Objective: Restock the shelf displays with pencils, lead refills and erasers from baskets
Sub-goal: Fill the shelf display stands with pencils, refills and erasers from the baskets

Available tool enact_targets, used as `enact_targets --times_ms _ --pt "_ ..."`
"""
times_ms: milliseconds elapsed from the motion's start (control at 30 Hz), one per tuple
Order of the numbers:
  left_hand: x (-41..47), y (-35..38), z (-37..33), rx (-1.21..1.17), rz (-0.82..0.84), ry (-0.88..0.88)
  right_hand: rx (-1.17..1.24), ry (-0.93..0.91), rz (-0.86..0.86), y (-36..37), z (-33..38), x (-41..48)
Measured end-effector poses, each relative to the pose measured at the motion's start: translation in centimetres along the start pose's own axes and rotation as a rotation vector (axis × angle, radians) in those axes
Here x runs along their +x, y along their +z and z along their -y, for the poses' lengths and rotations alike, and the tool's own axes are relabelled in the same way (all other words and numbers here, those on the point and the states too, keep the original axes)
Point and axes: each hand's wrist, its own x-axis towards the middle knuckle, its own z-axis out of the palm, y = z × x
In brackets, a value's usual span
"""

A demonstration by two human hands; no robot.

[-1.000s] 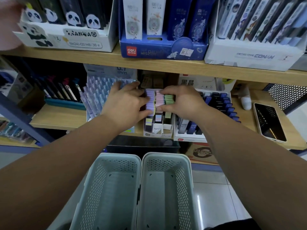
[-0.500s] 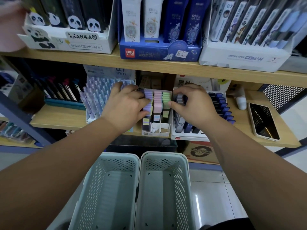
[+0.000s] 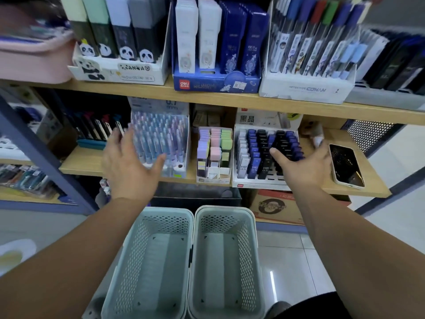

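The wooden shelf (image 3: 78,163) runs across just beyond both my hands. Below my wrists two pale green baskets sit side by side and touching, the left basket (image 3: 128,261) under my left forearm, the right basket (image 3: 249,249) inward of my right forearm; nothing shows inside either. My left hand (image 3: 128,166) is spread wide, holding nothing, its thumb in front of the pencil display (image 3: 161,139). My right hand (image 3: 303,164) is likewise splayed and holds nothing, its fingers over the dark tubes of the lead refill display (image 3: 257,155); whether they touch, I cannot tell. The eraser display (image 3: 215,153) stands between my hands. A phone (image 3: 346,165) lies just outside my right hand.
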Motion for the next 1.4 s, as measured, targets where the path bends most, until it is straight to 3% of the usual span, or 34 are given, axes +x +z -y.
enact_targets --times_ms 100,167,333,467,733,800,867,967,1033,1100,1233,1400 --pt "-1.4 -0.1 2.1 -0.113 0.118 -0.441 0.281 0.203 0.062 1.3 -1.6 -0.9" --pt "-2.2 0.5 3.7 -0.224 0.27 -0.587 0.406 0.271 0.114 2.4 -2.6 -1.2" --pt "-1.9 1.4 4.3 -0.326 0.437 -0.601 0.318 0.212 0.144 4.3 -3.4 -1.0" --pt "-0.5 1.9 3.7 -0.431 0.408 -0.646 0.268 0.198 0.151 5.1 -3.0 -1.2" --pt "-0.5 2.7 3.4 -0.383 0.411 -0.595 0.297 0.194 0.172 4.4 -1.6 -1.8" --pt "-0.5 2.3 3.5 -0.309 0.383 -0.594 0.263 0.21 0.11 3.9 -0.7 -2.3" --pt "-0.9 1.8 3.3 -0.19 0.246 -0.532 0.125 0.085 -0.053 3.1 0.4 -2.7" --pt "-2.1 1.2 2.2 -0.125 0.14 -0.276 -0.095 -0.459 -0.208 2.8 2.7 -3.7" --pt "-2.8 1.7 1.4 -0.162 0.228 -0.101 -0.175 -0.813 -0.14 3.7 4.0 -4.2" --pt "-3.2 2.4 0.6 -0.205 0.361 -0.009 -0.232 -1.009 0.021 5.1 5.1 -4.6" --pt "-3.0 3.7 -1.0 -0.16 0.539 0.164 -0.402 -1.034 0.296 7.3 7.7 -4.5" --pt "-2.1 5.1 -0.7 -0.054 0.607 0.246 -0.519 -1.039 0.335 8.4 9.9 -2.9"
